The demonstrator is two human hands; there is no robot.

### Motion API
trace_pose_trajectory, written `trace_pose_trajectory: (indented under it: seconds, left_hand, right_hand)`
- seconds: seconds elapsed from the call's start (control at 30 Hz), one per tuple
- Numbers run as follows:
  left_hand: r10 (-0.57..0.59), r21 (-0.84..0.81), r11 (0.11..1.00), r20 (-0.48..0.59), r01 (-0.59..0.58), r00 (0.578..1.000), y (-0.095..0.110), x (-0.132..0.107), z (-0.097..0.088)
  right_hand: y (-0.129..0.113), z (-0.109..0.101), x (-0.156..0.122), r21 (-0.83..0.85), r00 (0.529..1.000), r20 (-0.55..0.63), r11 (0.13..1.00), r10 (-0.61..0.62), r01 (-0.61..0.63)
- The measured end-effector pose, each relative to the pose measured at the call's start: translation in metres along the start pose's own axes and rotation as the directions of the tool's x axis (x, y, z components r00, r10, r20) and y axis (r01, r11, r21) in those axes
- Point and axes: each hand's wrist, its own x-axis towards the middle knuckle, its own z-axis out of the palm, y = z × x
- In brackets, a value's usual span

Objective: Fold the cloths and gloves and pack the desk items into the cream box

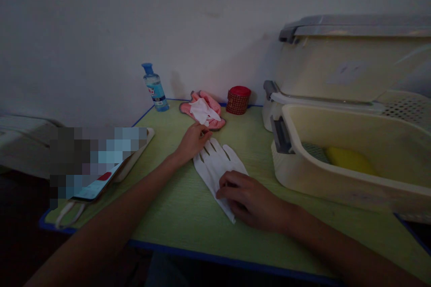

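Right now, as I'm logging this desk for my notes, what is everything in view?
table: 1, green with blue edge, fills the foreground
glove: 1, white, flat at table centre
cloth pile: 1, pink with a white piece on top, behind the glove
bottle: 1, blue, back by the wall
pot: 1, red, back by the wall
basket: 1, cream, open, right side
yellow thing: 1, inside the basket
lidded bin: 1, cream, behind the basket
phone: 1, screen lit, left edge
left hand: 1, at the glove's fingertips
right hand: 1, resting on the glove's cuff end
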Motion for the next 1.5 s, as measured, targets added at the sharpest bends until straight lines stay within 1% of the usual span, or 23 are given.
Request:
trace_pose_trajectory:
  seconds: [0.1,0.27,0.4,0.6,0.9,1.1,1.27,1.37,1.43,1.5]
  left_hand:
    - [-0.015,-0.003,1.0,0.029,0.015,0.999,0.001,0.0,0.003]
    - [-0.061,-0.049,0.997,0.06,0.064,0.996,-0.002,0.0,0.004]
    - [-0.086,-0.086,0.992,0.048,0.09,0.995,-0.004,-0.001,0.005]
    - [-0.071,-0.062,0.996,-0.013,0.07,0.997,-0.006,0.001,0.005]
    - [-0.045,-0.007,0.999,0.015,0.046,0.999,-0.011,0.001,0.007]
    - [-0.05,-0.011,0.999,-0.003,0.05,0.999,-0.012,0.0,0.008]
    - [-0.031,-0.033,0.999,-0.042,0.03,0.999,-0.002,-0.001,0.001]
    - [0.023,-0.037,0.999,-0.047,-0.024,0.999,0.009,-0.003,-0.005]
    - [0.071,-0.03,0.997,-0.011,-0.071,0.997,0.016,-0.007,-0.005]
    - [0.114,0.0,0.993,0.075,-0.114,0.991,0.02,-0.011,-0.003]
  right_hand:
    - [0.001,0.0,0.0,-0.007,1.0,-0.003,1.0,-0.021,0.021]
    - [0.0,-0.001,0.0,0.006,1.0,0.006,1.0,-0.019,0.019]
    - [0.0,-0.001,0.0,0.011,1.0,0.012,1.0,-0.02,0.02]
    - [-0.001,-0.001,0.0,0.013,1.0,0.018,1.0,-0.012,0.012]
    - [0.0,0.0,0.0,-0.004,0.999,0.023,1.0,-0.022,0.022]
    - [0.0,0.001,0.0,0.008,1.0,0.006,1.0,-0.024,0.024]
    - [-0.001,-0.001,0.001,0.003,1.0,0.017,1.0,-0.019,0.019]
    - [0.0,-0.001,0.0,-0.002,0.999,0.021,1.0,-0.025,0.025]
    - [0.0,0.0,0.0,-0.005,0.999,0.025,1.0,-0.029,0.029]
    - [0.001,0.0,0.0,-0.009,0.999,0.026,1.0,-0.029,0.029]
